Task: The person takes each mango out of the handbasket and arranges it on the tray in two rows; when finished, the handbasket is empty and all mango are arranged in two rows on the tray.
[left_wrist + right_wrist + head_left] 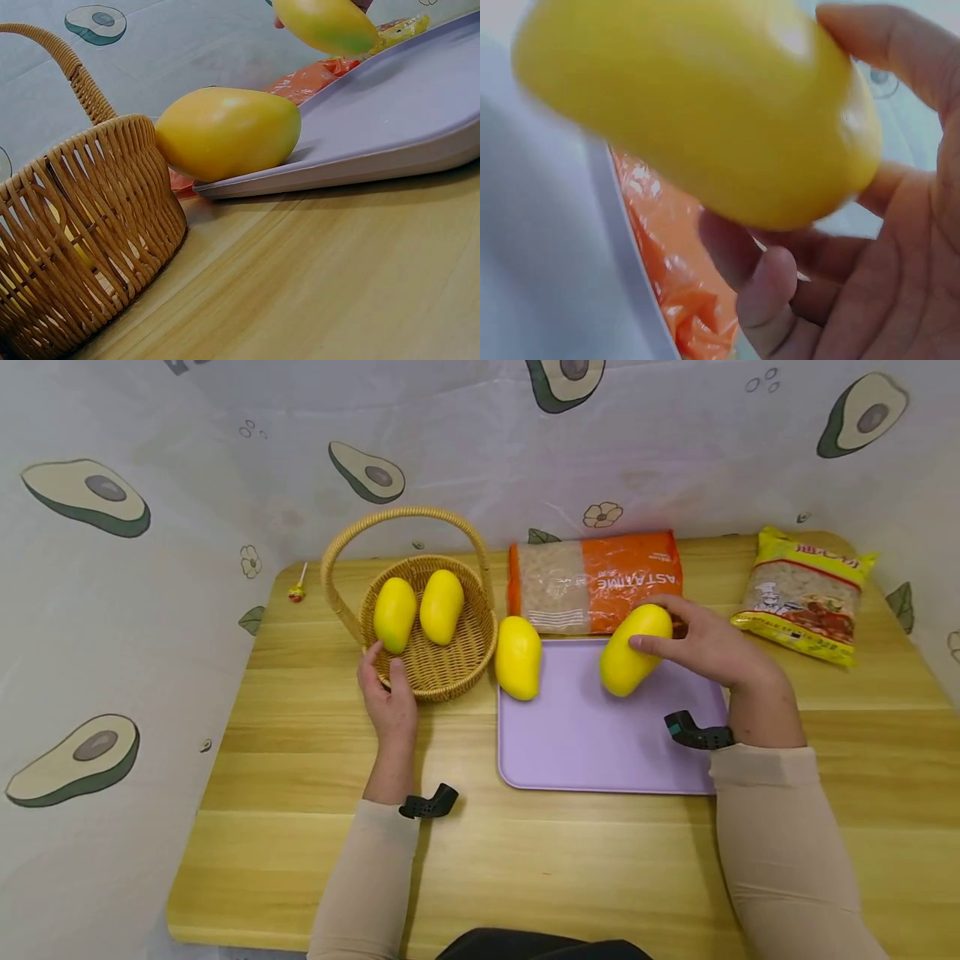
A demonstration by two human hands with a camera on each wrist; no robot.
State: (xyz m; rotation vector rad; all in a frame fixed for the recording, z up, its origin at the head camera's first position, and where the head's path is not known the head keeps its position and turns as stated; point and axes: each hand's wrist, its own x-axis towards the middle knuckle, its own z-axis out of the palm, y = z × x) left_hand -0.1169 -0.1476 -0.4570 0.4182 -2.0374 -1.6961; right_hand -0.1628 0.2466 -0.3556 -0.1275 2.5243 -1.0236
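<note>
My right hand [708, 643] holds a yellow mango [636, 650] over the lilac tray [600, 735], thumb on the near side. The right wrist view shows its fingers curled around the blunt end of this mango [705, 105]. My left hand [390, 702] grips the near-left rim of a wicker basket [450, 687], its thumb over the rim; the left wrist view does not show this hand. Two more mangoes lie in the basket, a left mango [394, 614] and a right mango [442, 607]. Another mango [518, 658] rests on the tray's far-left corner, beside the basket.
Behind the tray lies an orange and clear pasta bag [630, 578]. A yellow food packet [806, 596] lies at the far right. On the far left of the wooden table [300, 843] is a lollipop [297, 589]. The basket's tall handle [405, 512] arches above it.
</note>
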